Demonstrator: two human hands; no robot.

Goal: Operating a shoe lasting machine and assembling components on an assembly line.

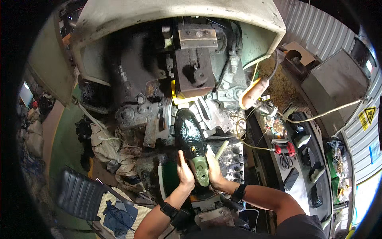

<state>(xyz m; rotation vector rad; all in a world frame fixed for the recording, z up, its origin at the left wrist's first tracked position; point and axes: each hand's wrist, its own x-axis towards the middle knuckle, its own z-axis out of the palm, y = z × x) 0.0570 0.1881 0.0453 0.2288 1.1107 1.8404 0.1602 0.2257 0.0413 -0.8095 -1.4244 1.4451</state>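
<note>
A glossy black shoe upper (pixel 190 129) is stretched over a green shoe last (pixel 201 172), its toe pointing away from me. The toe end lies at the bright metal jaws (pixel 205 115) of a large machine; whether it touches them I cannot tell. My left hand (pixel 185 173) presses along the left side near the heel, fingers straight and pointing forward. On the other side my right hand (pixel 215 170) grips the heel part, so the shoe is held between both hands. Above the toe hangs the machine's dark metal block (pixel 194 75).
A lamp (pixel 254 93) shines at the jaws' right. Beyond a ledge with a red tool (pixel 285 148) and a black phone (pixel 291 179), several shoes (pixel 308 156) stand on a rack. At left are crumpled cloth (pixel 104 143) and a black chair (pixel 77 193). A pale stick (pixel 221 149) lies by my right hand.
</note>
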